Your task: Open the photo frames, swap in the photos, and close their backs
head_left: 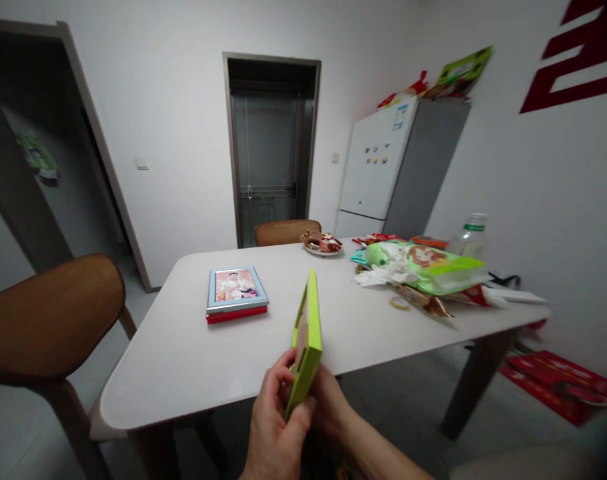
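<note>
A lime-green frame [311, 333] stands nearly edge-on to the camera, upright over the near edge of the table. My left hand [278, 423] is closed on its near lower corner, thumb on one side and fingers on the other. Behind the frame, my right hand [331, 400] holds its right side, its fingertips partly hidden. To the left on the white table [173, 360], a light-blue picture frame [236, 287] with a photo of a person lies on top of a red frame or box [237, 315].
A plate of wrapped items [323, 247] sits at the far edge. Green bags [433, 267], wrappers, a tape roll [399, 304] and a clear bottle [471, 240] crowd the table's right. Brown chairs [53, 320] stand left and behind; a fridge [373, 160] stands at the back right.
</note>
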Demonstrator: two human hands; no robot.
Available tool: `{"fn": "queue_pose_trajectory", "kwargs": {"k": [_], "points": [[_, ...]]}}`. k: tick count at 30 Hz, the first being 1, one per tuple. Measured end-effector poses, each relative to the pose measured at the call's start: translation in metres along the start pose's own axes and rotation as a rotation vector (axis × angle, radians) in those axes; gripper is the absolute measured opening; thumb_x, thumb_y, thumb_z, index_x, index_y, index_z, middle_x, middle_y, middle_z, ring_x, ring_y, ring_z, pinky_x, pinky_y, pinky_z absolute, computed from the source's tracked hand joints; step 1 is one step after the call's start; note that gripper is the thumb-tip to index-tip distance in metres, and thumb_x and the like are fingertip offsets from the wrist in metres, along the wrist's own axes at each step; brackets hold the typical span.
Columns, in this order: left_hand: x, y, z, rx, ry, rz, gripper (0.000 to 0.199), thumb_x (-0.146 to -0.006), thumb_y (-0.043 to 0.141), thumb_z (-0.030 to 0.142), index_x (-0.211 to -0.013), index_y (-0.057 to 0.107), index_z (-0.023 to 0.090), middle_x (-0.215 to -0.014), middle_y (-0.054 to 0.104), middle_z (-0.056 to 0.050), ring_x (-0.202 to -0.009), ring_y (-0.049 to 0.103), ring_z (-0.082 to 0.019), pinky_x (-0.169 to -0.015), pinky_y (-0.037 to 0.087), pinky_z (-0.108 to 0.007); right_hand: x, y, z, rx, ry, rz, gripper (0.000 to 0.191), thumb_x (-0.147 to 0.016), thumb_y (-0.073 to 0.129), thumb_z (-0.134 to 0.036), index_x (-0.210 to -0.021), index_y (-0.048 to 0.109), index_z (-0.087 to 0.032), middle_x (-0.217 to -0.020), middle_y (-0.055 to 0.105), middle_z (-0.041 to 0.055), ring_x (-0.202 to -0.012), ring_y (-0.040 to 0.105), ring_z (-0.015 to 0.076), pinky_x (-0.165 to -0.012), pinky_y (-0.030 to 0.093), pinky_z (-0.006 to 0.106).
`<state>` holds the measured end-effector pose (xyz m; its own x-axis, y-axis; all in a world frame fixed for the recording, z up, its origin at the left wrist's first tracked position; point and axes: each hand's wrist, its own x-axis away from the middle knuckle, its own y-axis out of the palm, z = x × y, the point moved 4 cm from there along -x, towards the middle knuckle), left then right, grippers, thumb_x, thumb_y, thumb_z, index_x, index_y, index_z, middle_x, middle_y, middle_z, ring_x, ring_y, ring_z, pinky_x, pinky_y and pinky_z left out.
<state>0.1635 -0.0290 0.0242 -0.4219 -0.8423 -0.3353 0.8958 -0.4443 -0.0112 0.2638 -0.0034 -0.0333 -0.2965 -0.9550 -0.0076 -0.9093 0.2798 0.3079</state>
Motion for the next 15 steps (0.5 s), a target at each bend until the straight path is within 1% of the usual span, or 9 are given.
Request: {"fn": "queue_pose_trajectory", "kwargs": {"k": [2, 4, 6, 7, 8, 9, 10, 13, 15], "points": [[-0.011, 0.003, 0.004, 0.117, -0.036, 0.038, 0.025, -0.072, 0.05, 0.027, -0.093, 0.039, 0.02, -0.111, 0.054, -0.009, -0.099, 0.054, -0.021, -0.081, 0.044, -0.032, -0.008, -0.013, -0.006, -0.148, -0.034, 0.101, 0.035, -0.069, 0.049, -0.041, -0.097, 0.051, -0.02, -0.08, 0.064, 0.0042, -0.071, 0.06, 0.0183, -0.06, 0.048, 0.029], [-0.024, 0.001, 0.008, 0.184, -0.047, 0.09, 0.042, -0.069, 0.054, 0.024, -0.105, 0.033, 0.02, -0.103, 0.057, -0.007, -0.093, 0.056, -0.019, -0.079, 0.045, -0.031, -0.018, -0.037, -0.017, -0.16, -0.099, 0.194, 0.04, -0.069, 0.05, -0.035, -0.105, 0.046, -0.02, -0.089, 0.063, 0.0038, -0.078, 0.06, 0.0179, -0.065, 0.049, 0.028], [-0.038, -0.001, 0.007, 0.186, -0.061, 0.118, 0.055, -0.067, 0.057, 0.022, -0.113, 0.027, 0.022, -0.1, 0.058, -0.005, -0.09, 0.058, -0.018, -0.079, 0.045, -0.031, -0.029, -0.065, -0.032, 0.021, -0.131, 0.268, 0.043, -0.071, 0.047, -0.03, -0.111, 0.042, -0.018, -0.089, 0.064, 0.0037, -0.076, 0.061, 0.0169, -0.064, 0.049, 0.027], [-0.045, -0.001, 0.003, 0.17, -0.086, 0.108, 0.058, -0.065, 0.058, 0.022, -0.115, 0.028, 0.021, -0.098, 0.059, -0.005, -0.087, 0.059, -0.018, -0.078, 0.046, -0.032, -0.035, -0.079, -0.039, 0.184, -0.115, 0.298, 0.043, -0.073, 0.043, -0.027, -0.114, 0.04, -0.016, -0.084, 0.065, 0.0037, -0.07, 0.061, 0.016, -0.06, 0.049, 0.027], [-0.052, 0.0, -0.004, 0.156, -0.117, 0.079, 0.06, -0.063, 0.06, 0.022, -0.115, 0.03, 0.02, -0.097, 0.06, -0.005, -0.086, 0.059, -0.018, -0.077, 0.046, -0.032, -0.042, -0.091, -0.046, 0.404, -0.064, 0.308, 0.043, -0.075, 0.04, -0.023, -0.116, 0.038, -0.014, -0.079, 0.065, 0.003, -0.063, 0.061, 0.0147, -0.057, 0.049, 0.026], [-0.057, 0.003, -0.013, 0.149, -0.155, 0.026, 0.06, -0.061, 0.062, 0.022, -0.113, 0.034, 0.018, -0.098, 0.06, -0.006, -0.088, 0.058, -0.02, -0.078, 0.045, -0.032, -0.05, -0.103, -0.052, 0.481, -0.036, 0.327, 0.042, -0.075, 0.04, -0.02, -0.115, 0.04, -0.013, -0.075, 0.065, 0.003, -0.058, 0.06, 0.0148, -0.053, 0.048, 0.026], [-0.062, 0.005, -0.024, 0.144, -0.193, 0.001, 0.06, -0.059, 0.064, 0.022, -0.112, 0.036, 0.017, -0.099, 0.059, -0.008, -0.09, 0.058, -0.021, -0.079, 0.045, -0.033, -0.057, -0.113, -0.057, 0.526, -0.017, 0.346, 0.039, -0.074, 0.042, -0.018, -0.113, 0.044, -0.013, -0.073, 0.065, 0.0027, -0.057, 0.059, 0.0144, -0.052, 0.048, 0.026], [-0.073, 0.013, -0.061, 0.054, -0.267, -0.047, 0.064, -0.058, 0.063, 0.021, -0.115, 0.035, 0.016, -0.104, 0.059, -0.009, -0.094, 0.056, -0.021, -0.082, 0.044, -0.033, -0.082, -0.14, -0.066, 0.683, 0.026, 0.418, 0.031, -0.073, 0.052, -0.016, -0.104, 0.052, -0.012, -0.083, 0.063, 0.0048, -0.069, 0.059, 0.0148, -0.062, 0.047, 0.026], [-0.081, 0.02, -0.079, -0.13, -0.26, -0.124, 0.062, -0.061, 0.062, 0.02, -0.117, 0.035, 0.017, -0.106, 0.058, -0.009, -0.095, 0.056, -0.02, -0.082, 0.043, -0.033, -0.098, -0.153, -0.069, 0.785, 0.039, 0.458, 0.027, -0.077, 0.051, -0.023, -0.102, 0.052, -0.014, -0.096, 0.058, 0.006, -0.081, 0.056, 0.0151, -0.071, 0.046, 0.031]]}}
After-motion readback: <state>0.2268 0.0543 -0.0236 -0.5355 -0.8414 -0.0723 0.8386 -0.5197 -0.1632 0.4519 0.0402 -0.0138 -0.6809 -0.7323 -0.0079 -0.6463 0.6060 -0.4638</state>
